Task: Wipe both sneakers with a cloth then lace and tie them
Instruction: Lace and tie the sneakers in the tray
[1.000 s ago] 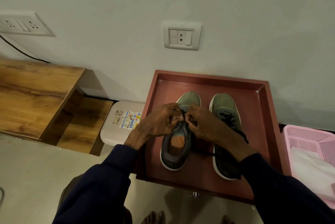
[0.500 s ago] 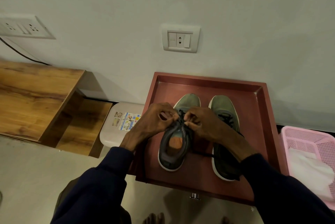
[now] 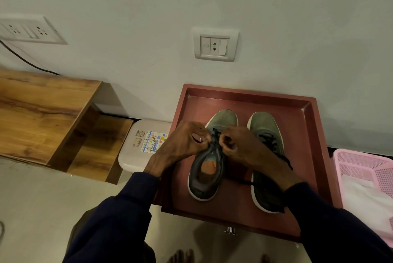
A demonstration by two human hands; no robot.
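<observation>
At the far left stands a wooden shelf unit [image 3: 42, 114], then a white stool [image 3: 131, 156] with stickers. Next, your left hand [image 3: 182, 143] curls over the left sneaker [image 3: 204, 179], its grip pinching the black lace [image 3: 214, 135] above the tongue. Your right hand [image 3: 240, 145] meets it there, its grip pinching the same lace. The right sneaker [image 3: 265, 126] sits alongside in the red tray [image 3: 306, 135], toes toward the wall. A white cloth [image 3: 365, 205] lies in the pink basket [image 3: 361, 160] at far right.
</observation>
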